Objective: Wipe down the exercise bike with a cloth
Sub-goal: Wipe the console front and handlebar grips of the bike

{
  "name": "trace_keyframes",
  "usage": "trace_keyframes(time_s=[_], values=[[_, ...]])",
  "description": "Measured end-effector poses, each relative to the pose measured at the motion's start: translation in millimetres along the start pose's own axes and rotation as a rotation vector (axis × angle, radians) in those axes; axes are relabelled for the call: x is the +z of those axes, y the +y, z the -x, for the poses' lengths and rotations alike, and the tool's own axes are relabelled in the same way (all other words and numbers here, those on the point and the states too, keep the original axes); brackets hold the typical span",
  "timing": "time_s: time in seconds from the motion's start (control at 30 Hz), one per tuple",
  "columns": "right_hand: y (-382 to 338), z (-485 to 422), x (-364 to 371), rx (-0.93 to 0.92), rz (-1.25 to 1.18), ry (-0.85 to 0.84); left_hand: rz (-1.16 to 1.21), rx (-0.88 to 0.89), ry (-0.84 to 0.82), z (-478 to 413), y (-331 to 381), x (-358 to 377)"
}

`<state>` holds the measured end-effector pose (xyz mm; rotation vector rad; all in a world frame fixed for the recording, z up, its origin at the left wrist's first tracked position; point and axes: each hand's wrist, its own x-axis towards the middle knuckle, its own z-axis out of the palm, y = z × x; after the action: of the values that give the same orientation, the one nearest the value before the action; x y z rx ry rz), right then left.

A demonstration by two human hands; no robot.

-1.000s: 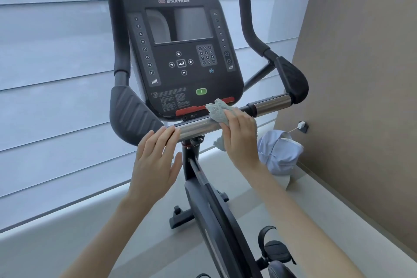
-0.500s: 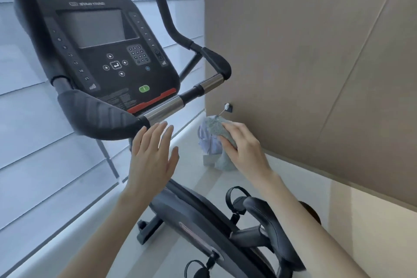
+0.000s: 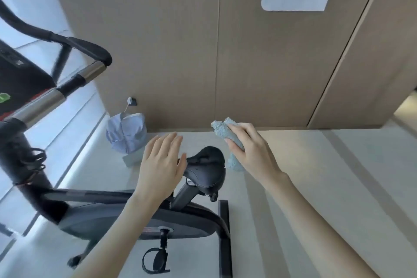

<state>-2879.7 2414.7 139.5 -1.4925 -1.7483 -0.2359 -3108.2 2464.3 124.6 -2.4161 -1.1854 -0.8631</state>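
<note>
The floor under me is pale and smooth, crossed by broad lighter and greyer bands that run away from me toward the brown wall. The exercise bike stands on it, to my left and in front of me. Its black rear stabiliser bar lies flat on the floor and runs straight toward me, and a dark front foot touches down near the lower left. Beyond the bike, close to where floor meets wall, a small pale block sits on the floor. A crumpled blue-and-white striped fabric bundle rests on top of the block.
</note>
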Motion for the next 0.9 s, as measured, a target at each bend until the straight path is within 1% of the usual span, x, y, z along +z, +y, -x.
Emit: trace_keyframes(time_s=[0.2, 0.4, 0.6, 0.7, 0.8, 0.9], values=[[46.1, 25.4, -58.8, 0.101, 0.096, 0.049, 0.113, 0.111, 0.017, -34.3, 68.5, 24.8], [114.4, 34.2, -101.9, 0.162, 0.139, 0.065, 0.190, 0.147, 0.014, -75.2, 139.0, 63.3], [215.9, 22.0, -136.1, 0.123, 0.146, 0.044, 0.188, 0.084, -0.002, -124.0, 215.2, 113.1], [265.7, 10.4, -151.2, 0.078, 0.149, 0.030, 0.171, 0.063, 0.028, -150.7, 248.1, 135.1], [306.9, -1.6, -160.9, 0.031, 0.165, 0.010, 0.149, 0.032, 0.050, -173.0, 272.9, 153.3], [338.8, -16.1, -163.8, -0.013, 0.193, 0.008, 0.129, 0.007, 0.037, -193.2, 288.7, 167.3]])
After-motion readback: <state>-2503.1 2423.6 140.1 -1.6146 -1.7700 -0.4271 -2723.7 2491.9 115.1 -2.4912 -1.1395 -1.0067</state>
